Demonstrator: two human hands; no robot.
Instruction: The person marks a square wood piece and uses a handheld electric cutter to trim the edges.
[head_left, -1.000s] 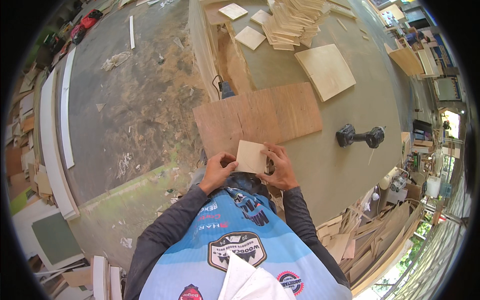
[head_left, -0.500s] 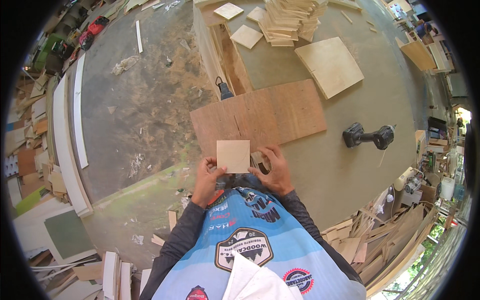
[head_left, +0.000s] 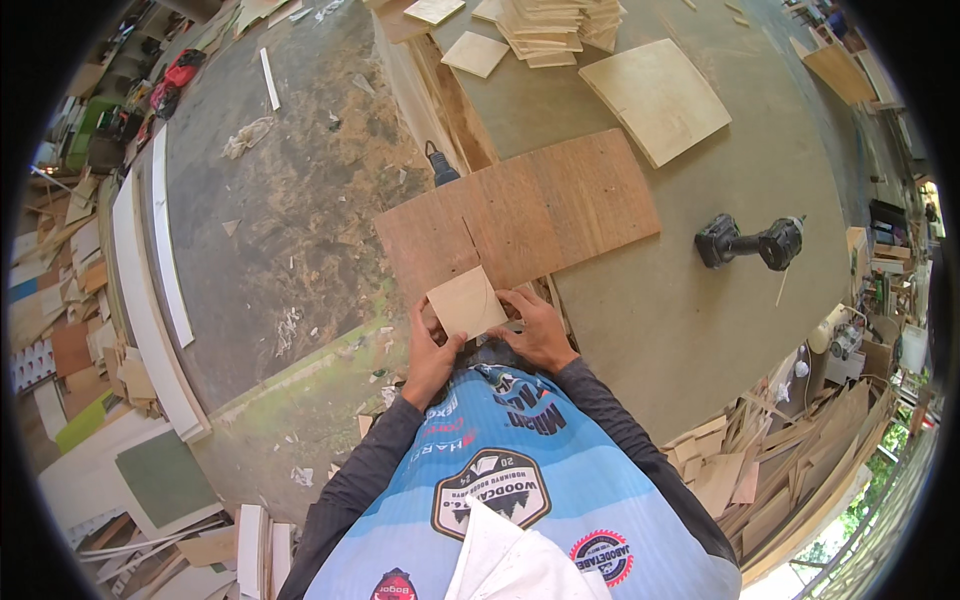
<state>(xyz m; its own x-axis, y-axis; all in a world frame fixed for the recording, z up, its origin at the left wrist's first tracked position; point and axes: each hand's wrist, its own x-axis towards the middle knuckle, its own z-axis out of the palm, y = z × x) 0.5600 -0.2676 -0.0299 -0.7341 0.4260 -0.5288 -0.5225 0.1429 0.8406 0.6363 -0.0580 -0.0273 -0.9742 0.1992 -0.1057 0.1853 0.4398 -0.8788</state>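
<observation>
A small pale plywood square (head_left: 465, 300) with a thin curved line near its right side is held up in front of me, turned at a slant. Around its left edge my left hand (head_left: 432, 352) is closed, thumb at the lower corner. My right hand (head_left: 540, 330) pinches its right corner, fingers bent. Just beyond lies a reddish-brown plywood board (head_left: 560, 205) with a narrow slit in it; the square overlaps its near edge in view. From behind the board's far edge pokes the dark end of a tool (head_left: 440, 165), the remainder hidden.
On the worktable (head_left: 640, 340), a black cordless drill (head_left: 748, 242) lies to the right. A large pale plywood sheet (head_left: 657, 102) and a stack of plywood squares (head_left: 550, 30) lie farther off. Wood offcuts (head_left: 800, 470) are heaped at lower right. Left, long white boards (head_left: 145, 310) edge the dusty floor.
The plywood square has turned from straight to slanted. My right fingers, spread beside it before, have come in onto its corner. The view has shifted slightly.
</observation>
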